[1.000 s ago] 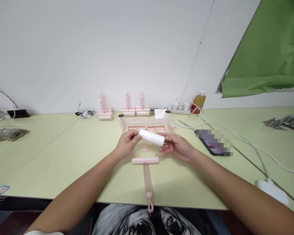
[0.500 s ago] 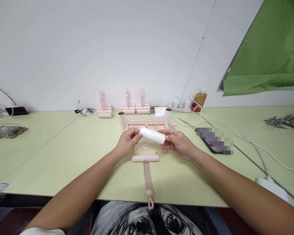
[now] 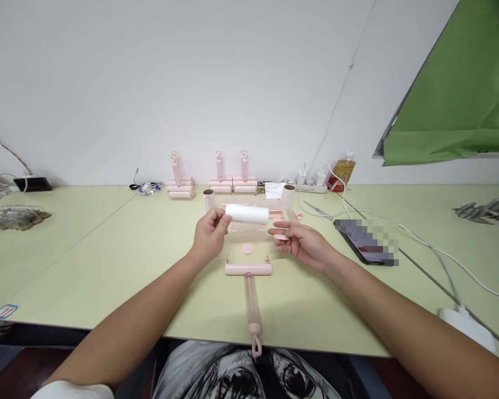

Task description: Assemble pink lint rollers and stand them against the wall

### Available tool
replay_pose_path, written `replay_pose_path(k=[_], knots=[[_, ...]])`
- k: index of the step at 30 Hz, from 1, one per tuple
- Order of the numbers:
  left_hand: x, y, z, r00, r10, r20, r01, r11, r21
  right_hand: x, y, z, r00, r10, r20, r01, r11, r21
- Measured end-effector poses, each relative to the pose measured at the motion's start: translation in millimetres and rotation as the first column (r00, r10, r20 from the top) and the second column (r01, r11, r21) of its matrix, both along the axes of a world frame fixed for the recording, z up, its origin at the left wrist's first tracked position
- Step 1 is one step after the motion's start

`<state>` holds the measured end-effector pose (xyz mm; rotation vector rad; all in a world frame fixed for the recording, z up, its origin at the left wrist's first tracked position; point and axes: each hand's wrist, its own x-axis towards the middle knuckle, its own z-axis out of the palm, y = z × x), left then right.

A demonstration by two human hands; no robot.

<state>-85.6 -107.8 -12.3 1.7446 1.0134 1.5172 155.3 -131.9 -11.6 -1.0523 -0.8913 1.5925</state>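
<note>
My left hand [image 3: 210, 233] is closed on one end of a white lint roller roll [image 3: 249, 214], held nearly level above the table. My right hand [image 3: 301, 244] is apart from the roll, just to its right, and its fingers hold a small round pink cap [image 3: 280, 237]. Below the roll, a second pink cap [image 3: 247, 249] lies flat on the table. Nearer to me rests a pink lint roller holder [image 3: 248, 270], its clear handle [image 3: 253, 305] pointing at me and its loop reaching the table edge.
Several assembled pink lint rollers [image 3: 180, 188] stand by the wall. Two upright rolls [image 3: 288, 194] flank pink and clear parts behind my hands. A phone [image 3: 363, 242], scissors [image 3: 316, 209], white cables [image 3: 436, 255] and a drink bottle [image 3: 343, 172] are to the right.
My right hand has come away from the roll's right end, and the pink cap now shows in its fingers. The roll, in my left hand, has moved left and up and turned nearly level.
</note>
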Motion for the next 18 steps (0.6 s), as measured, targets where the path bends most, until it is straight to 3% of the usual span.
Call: replay_pose_path(k=[3,5,10,13,18], knots=[[-12.2,8.0,6.8,0.99,0.103,0.098,-0.107,0.994,0.034,4.9,6.0,-10.1,0.974,0.025,0.224,-0.028,1.0,0.011],[-21.3,13.8,11.1,0.977,0.154,0.148,-0.163,0.985,0.05,6.5,8.3,-17.4,0.904,0.063,0.423,-0.093,0.994,0.051],[-39.5,22.6,18.9,0.962,0.262,0.081,-0.269,0.959,0.095,8.0,6.8,-23.8,0.567,0.035,0.823,-0.318,0.931,0.179],[-45.8,23.0,22.7,0.943,0.329,-0.048,-0.314,0.93,0.188,9.3,4.4,-21.5,0.455,-0.022,0.89,-0.402,0.887,0.228],[-54.6,24.6,26.9,0.876,0.387,-0.288,-0.333,0.917,0.221,13.1,5.4,-21.7,0.403,-0.04,0.914,-0.426,0.876,0.226]])
